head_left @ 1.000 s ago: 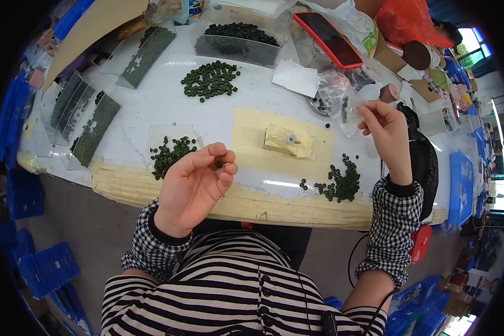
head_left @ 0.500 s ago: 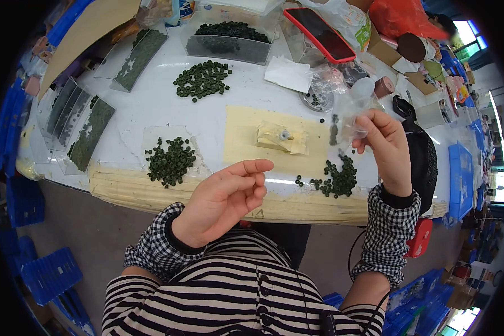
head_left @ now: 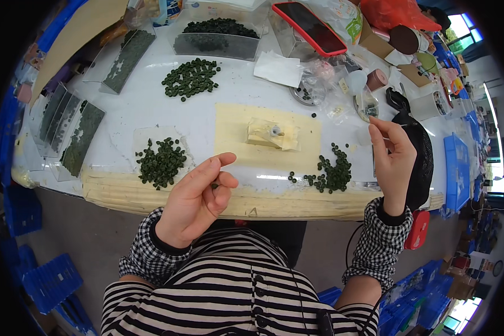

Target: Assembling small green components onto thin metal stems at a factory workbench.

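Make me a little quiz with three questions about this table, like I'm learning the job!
1. True or false: a pile of small dark green pieces lies to the right of the small block.
2. Which is nearer the black mesh thing: A, the left hand; B, the right hand?
3. Fill in: the phone has a ____ case.

Key: 1 true; 2 B; 3 red.

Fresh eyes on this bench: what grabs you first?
The small dark green discs, in loose piles: two left of the yellow sheet, one by its near right corner. Next, the red-cased phone at the back, right of centre, then the pale block on the sheet.
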`<state>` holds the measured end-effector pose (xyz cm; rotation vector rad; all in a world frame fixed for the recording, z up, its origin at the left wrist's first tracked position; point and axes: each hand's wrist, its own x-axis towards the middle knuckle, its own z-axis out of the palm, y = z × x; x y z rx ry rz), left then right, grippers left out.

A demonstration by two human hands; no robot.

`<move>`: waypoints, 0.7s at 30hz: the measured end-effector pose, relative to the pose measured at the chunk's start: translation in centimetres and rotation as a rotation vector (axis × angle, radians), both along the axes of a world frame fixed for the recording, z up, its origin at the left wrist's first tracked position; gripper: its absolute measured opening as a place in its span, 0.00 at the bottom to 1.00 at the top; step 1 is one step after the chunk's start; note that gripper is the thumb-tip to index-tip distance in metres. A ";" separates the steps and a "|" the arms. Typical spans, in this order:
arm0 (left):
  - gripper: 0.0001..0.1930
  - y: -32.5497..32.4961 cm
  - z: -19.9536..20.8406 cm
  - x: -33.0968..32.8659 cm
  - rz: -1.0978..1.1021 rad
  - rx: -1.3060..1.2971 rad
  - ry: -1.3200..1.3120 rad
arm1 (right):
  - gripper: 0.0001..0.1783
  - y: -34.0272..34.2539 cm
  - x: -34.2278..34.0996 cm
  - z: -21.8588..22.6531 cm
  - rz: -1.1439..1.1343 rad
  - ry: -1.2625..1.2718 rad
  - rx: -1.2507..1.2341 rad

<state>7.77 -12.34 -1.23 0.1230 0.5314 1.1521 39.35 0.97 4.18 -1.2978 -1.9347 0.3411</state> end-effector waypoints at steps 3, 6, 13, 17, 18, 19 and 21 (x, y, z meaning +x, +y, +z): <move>0.14 0.0 -0.3 0.5 -0.045 0.049 -0.032 | 0.07 2.1 0.1 -0.4 -0.029 -0.139 0.109; 0.13 -0.1 0.0 1.2 -0.038 0.029 -0.069 | 0.07 3.7 0.0 -0.5 -0.026 -0.237 0.137; 0.13 -0.8 0.6 0.7 -0.010 -0.097 0.076 | 0.05 -0.1 -2.8 0.1 0.101 -0.240 -0.073; 0.13 -1.2 0.0 0.7 -0.019 -0.033 0.083 | 0.04 -4.4 -4.4 -0.6 0.261 -0.227 -0.237; 0.13 -1.1 -0.1 0.9 -0.030 -0.028 0.083 | 0.04 -5.2 -4.6 -1.0 0.278 -0.257 -0.208; 0.13 -1.0 -0.2 1.0 -0.041 -0.023 0.084 | 0.04 -5.9 -4.8 -1.4 0.296 -0.287 -0.180; 0.13 -1.1 -0.9 1.2 -0.092 0.071 0.009 | 0.05 -6.7 -5.4 -2.2 0.295 -0.293 -0.099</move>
